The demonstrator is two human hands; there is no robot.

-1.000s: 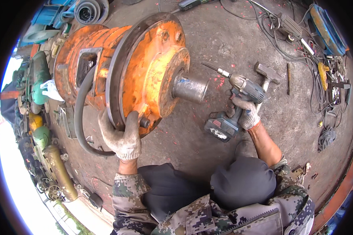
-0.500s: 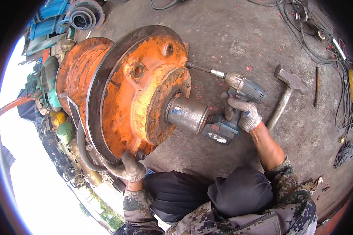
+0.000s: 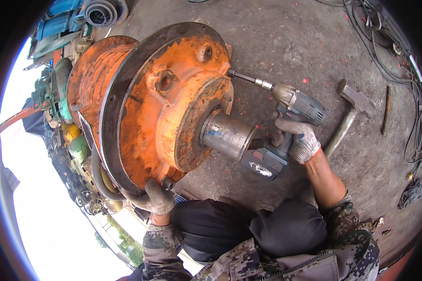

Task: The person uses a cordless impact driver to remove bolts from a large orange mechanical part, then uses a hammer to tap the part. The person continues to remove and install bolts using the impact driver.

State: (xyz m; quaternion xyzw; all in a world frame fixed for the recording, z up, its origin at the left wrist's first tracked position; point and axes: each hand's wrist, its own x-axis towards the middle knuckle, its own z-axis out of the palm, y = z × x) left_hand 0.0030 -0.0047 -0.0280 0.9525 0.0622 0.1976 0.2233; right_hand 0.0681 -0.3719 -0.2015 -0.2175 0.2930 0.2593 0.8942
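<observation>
The orange housing (image 3: 143,112) sits ahead and left of the person. The left hand (image 3: 157,200) reaches its lower rim, thumb raised, grip unclear. The right hand (image 3: 302,140), forearm slanting up-left, wraps the power wrench (image 3: 307,108), aimed leftward.

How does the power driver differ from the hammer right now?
The power driver is gripped in the right hand; the hammer lies on the floor.
The driver is mostly dark blue-grey with a metal nose; the hammer has a bare metal head and a pale handle.
The driver carries a long slim extension; the hammer ends in a blunt block.
Both look worn.
</observation>
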